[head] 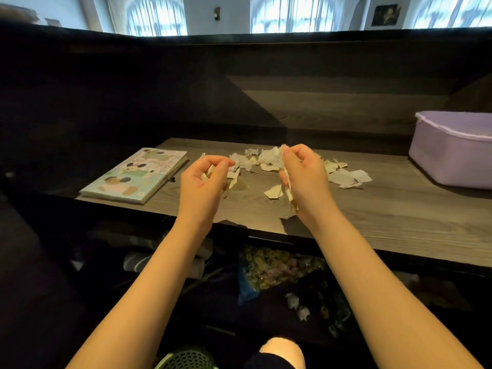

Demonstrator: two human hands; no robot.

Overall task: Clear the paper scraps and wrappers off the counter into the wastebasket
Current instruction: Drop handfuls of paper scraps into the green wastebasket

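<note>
Gathering is judged to be the step in hand. The left hand [203,179] is curled round a few small scraps [348,177], and the right hand [303,177] is closed on a white wad [269,157]; the 2 hands are held just above the counter [372,214]. More scraps are left scattered on the wood between a booklet [133,174] and a lilac tub [450,155]. A green mesh basket [186,359], taken to be the wastebasket, is seen low at the frame's bottom edge. Next, the handfuls would need to be carried down over it and released without loose bits being shed.
</note>
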